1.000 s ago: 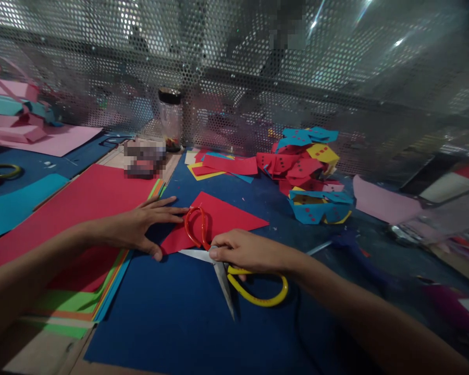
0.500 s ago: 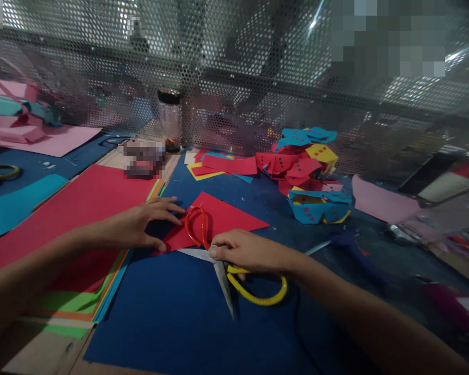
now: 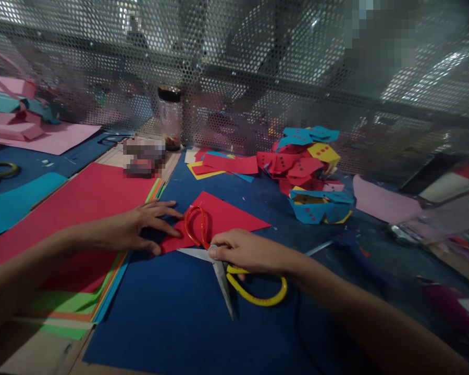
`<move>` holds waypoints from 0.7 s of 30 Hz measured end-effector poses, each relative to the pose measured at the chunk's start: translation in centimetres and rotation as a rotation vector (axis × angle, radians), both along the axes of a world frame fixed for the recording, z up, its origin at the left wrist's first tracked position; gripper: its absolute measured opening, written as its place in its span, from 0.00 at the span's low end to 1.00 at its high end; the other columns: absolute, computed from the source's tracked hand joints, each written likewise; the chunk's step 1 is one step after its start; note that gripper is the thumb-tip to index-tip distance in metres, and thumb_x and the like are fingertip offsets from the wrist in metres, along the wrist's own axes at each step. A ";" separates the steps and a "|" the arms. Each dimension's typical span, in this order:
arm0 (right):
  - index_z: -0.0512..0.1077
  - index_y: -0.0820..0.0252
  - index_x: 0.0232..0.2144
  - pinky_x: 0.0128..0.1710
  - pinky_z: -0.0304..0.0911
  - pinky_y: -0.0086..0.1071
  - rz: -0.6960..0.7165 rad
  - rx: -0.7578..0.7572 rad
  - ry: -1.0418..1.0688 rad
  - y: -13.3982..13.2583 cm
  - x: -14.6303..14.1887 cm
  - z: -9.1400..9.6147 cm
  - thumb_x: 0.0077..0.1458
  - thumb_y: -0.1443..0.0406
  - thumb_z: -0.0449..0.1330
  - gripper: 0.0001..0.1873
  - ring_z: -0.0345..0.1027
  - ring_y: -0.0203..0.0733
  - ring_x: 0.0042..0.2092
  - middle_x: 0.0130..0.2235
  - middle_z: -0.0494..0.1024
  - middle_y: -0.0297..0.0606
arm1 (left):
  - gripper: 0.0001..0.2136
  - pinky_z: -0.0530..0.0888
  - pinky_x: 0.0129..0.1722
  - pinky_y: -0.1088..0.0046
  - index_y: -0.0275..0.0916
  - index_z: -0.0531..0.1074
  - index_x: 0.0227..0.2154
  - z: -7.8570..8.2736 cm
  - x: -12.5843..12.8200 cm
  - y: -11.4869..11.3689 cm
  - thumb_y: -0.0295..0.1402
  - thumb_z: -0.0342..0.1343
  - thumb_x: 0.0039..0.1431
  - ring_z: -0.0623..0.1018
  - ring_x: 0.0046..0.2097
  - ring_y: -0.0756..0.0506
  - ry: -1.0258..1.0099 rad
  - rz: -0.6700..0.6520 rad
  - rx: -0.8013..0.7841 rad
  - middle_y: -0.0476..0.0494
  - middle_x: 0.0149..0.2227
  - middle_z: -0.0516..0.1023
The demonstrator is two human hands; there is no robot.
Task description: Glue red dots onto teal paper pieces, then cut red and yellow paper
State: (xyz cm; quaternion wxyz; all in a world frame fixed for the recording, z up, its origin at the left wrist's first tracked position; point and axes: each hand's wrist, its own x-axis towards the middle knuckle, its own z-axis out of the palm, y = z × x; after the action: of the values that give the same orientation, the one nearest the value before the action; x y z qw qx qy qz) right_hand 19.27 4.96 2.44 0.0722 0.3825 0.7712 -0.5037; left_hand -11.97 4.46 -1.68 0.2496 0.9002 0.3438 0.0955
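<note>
Pinched at the pivot in my right hand (image 3: 244, 250), a pair of scissors (image 3: 222, 285) has its blades spread apart. One of its handle loops is orange-red and lies over a red paper piece (image 3: 230, 216); the other is yellow, below my wrist. My left hand (image 3: 150, 224) rests with fingers apart at the left corner of that red paper, a fingertip on it and the thumb by its lower edge. Beneath all this spreads a dark blue surface (image 3: 160, 312).
Stacked coloured sheets (image 3: 105, 198), red on top, lie at left. Behind are paper strips (image 3: 230, 164), folded dotted paper shapes (image 3: 320, 208) and a clear black-lidded bottle (image 3: 170, 117) before a perforated metal screen (image 3: 226, 62). A dark blue-handled tool (image 3: 354, 245) lies at right.
My left hand has shifted slightly left and toward me, its thumb now further along the red paper's corner. My right hand and the scissors have hardly moved.
</note>
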 end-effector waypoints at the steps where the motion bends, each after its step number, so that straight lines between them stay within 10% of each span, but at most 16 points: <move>1: 0.63 0.59 0.28 0.19 0.52 0.23 0.001 0.001 -0.006 0.0 -0.1 0.0 0.63 0.55 0.53 0.16 0.59 0.29 0.23 0.25 0.59 0.27 | 0.20 0.58 0.66 0.46 0.60 0.73 0.55 0.1 0.0 0.0 0.44 0.63 0.60 0.52 0.72 0.34 -0.011 -0.001 -0.013 0.50 0.68 0.62; 21: 0.64 0.60 0.28 0.19 0.49 0.23 0.016 0.016 0.000 -0.3 -0.4 0.5 0.63 0.58 0.53 0.14 0.59 0.29 0.23 0.24 0.60 0.28 | 0.21 0.57 0.67 0.45 0.61 0.71 0.57 0.0 -0.1 0.1 0.43 0.62 0.61 0.50 0.72 0.35 -0.014 -0.024 -0.014 0.49 0.68 0.62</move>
State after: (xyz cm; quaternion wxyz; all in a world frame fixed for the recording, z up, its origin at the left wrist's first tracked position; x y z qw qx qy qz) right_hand 18.86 4.71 2.90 0.0731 0.3766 0.7783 -0.4971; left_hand -12.05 4.53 -1.70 0.2593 0.9019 0.3317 0.0963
